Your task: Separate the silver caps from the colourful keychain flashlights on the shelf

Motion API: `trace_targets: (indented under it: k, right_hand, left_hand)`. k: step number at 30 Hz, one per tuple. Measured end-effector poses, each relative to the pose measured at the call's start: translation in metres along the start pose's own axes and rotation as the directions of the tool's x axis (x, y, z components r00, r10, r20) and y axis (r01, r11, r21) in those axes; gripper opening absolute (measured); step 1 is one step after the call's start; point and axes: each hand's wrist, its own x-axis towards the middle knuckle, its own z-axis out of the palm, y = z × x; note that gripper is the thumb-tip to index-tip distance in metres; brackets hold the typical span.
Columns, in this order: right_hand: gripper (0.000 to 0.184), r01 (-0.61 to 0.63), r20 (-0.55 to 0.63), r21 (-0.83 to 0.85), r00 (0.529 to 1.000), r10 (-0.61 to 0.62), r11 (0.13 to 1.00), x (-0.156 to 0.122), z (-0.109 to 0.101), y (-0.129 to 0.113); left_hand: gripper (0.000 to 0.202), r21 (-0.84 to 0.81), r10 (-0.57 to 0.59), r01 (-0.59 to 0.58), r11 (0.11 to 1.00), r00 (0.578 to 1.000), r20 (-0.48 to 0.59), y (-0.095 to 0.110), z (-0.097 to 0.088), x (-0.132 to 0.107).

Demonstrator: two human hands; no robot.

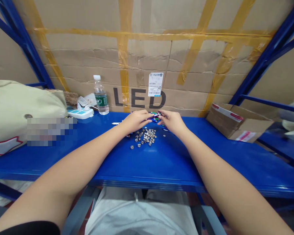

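Hands meet at frame centre: my left hand (135,120) and right hand (171,122) both pinch a small purple metal tube (153,116), fingers curled closed, above the heap of button cells (145,135) on my blue shelf (161,163).

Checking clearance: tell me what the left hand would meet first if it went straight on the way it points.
Likely the right hand: the left hand points right along the purple piece both hold. Depth is unclear.

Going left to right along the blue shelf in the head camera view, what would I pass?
Cream bag → white power strip → water bottle → left hand → right hand → open cardboard box.
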Motion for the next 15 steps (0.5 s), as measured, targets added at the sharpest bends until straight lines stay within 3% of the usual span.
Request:
trace_targets:
  k: [3, 9, 15]
  right_hand:
    - [0.033, -0.037, 0.015, 0.006, 0.999, 0.037, 0.999, -0.001, -0.002, -0.003]
    - [0.032, 0.027, 0.078, -0.085, 0.997, -0.020, 0.996, -0.005, -0.007, -0.008]
    - [0.032, 0.033, 0.090, -0.087, 0.996, -0.025, 0.996, -0.005, -0.006, -0.008]
  left_hand:
    - [0.033, 0.000, 0.017, -0.017, 1.000, 1.000, 0.001, -0.003, 0.001, -0.001]
    - [0.032, 0.005, 0.027, -0.027, 1.000, 0.999, 0.043, -0.010, 0.000, -0.001]
    - [0.031, -0.108, -0.031, 0.038, 0.993, 0.997, 0.066, -0.014, -0.004, -0.001]
